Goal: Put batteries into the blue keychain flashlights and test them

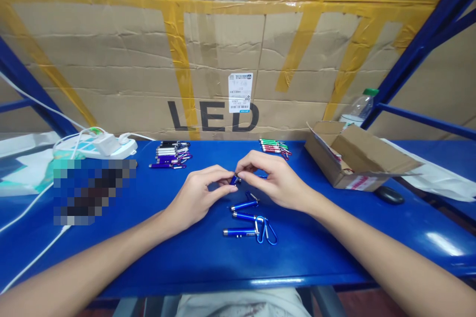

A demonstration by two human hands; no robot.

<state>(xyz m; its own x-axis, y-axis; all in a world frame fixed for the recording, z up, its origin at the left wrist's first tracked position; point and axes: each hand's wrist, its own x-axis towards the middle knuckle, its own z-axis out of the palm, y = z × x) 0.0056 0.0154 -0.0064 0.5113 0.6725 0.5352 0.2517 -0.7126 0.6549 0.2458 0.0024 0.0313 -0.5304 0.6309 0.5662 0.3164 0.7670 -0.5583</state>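
Note:
Over the middle of the blue table (156, 247), my left hand (199, 195) and my right hand (273, 181) meet, fingers pinched together on a small blue keychain flashlight (234, 180). Most of that flashlight is hidden between my fingertips. Just below my hands lie three more blue keychain flashlights (243, 218) with blue carabiner clips (267, 230).
A row of black, silver and purple flashlights (170, 153) lies at the back left, green and red ones (274, 146) at the back right. An open cardboard box (353, 161), a black mouse (388, 194), a plastic bottle (359, 108) and a power strip (98, 146) stand around. A cardboard wall rises behind.

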